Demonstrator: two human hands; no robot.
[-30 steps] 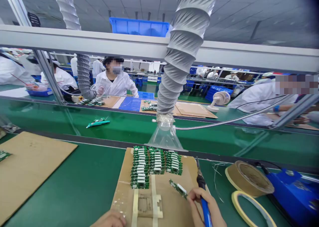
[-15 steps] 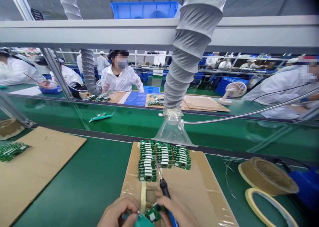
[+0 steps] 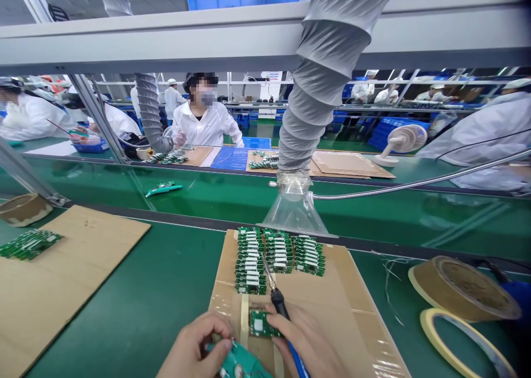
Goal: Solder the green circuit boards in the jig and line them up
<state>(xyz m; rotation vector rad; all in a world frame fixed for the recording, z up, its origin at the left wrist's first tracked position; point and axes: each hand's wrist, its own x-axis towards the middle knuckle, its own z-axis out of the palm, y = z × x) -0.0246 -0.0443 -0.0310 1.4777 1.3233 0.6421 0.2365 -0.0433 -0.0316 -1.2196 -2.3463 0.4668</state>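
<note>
My left hand (image 3: pixel 199 347) pinches the edge of a teal piece (image 3: pixel 243 362) low in the view. Beside it, my right hand (image 3: pixel 305 339) is closed round a soldering iron (image 3: pixel 279 302), with its metal tip pointing up and away. The fingers of that hand also touch a small green circuit board (image 3: pixel 259 324) lying on the cardboard (image 3: pixel 332 306). Three rows of overlapping green boards (image 3: pixel 251 262) stand farther up the same cardboard, just beyond the iron's tip.
A clear funnel (image 3: pixel 294 212) on a grey duct hangs behind the boards. Tape rolls (image 3: pixel 464 289) lie at the right. Another cardboard sheet (image 3: pixel 78 262) with boards is at the left. Across the green belt, a person (image 3: pixel 205 121) in white sits facing this way.
The small circuit board has moved up and now lies flatter on the cardboard. My hands have drawn slightly apart, and more of the teal piece shows. The camera view has shifted a little.
</note>
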